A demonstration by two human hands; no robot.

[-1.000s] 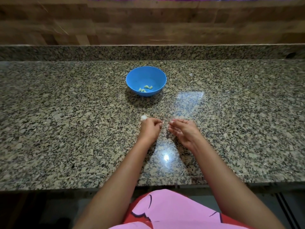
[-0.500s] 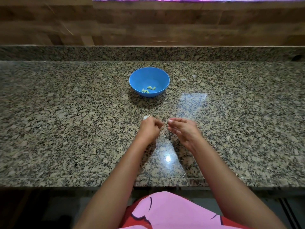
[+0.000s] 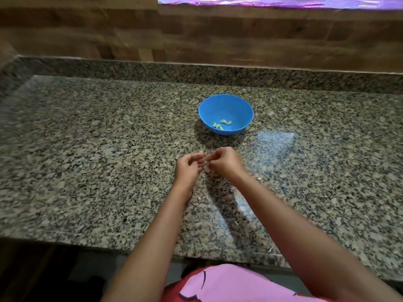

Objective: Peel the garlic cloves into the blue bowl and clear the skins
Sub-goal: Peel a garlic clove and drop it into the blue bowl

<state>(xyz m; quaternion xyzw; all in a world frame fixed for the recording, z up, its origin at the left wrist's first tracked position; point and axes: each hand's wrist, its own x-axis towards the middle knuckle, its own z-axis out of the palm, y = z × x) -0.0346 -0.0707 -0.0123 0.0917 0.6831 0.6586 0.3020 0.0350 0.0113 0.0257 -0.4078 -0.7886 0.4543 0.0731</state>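
The blue bowl stands on the granite counter past my hands, with several peeled garlic cloves in its bottom. Nearer to me, my left hand and my right hand meet fingertip to fingertip above the counter. Both pinch a small pale garlic clove between them. The clove is mostly hidden by the fingers and blurred.
The speckled granite counter has a front edge close to my body and a raised granite lip at the back under a wooden wall. Small pale skin scraps lie right of the bowl. A few tiny flecks lie right of my hands.
My two hands have come together; before, they were slightly apart on the counter with the clove beside my left hand. The camera view has shifted, so the bowl sits further right.
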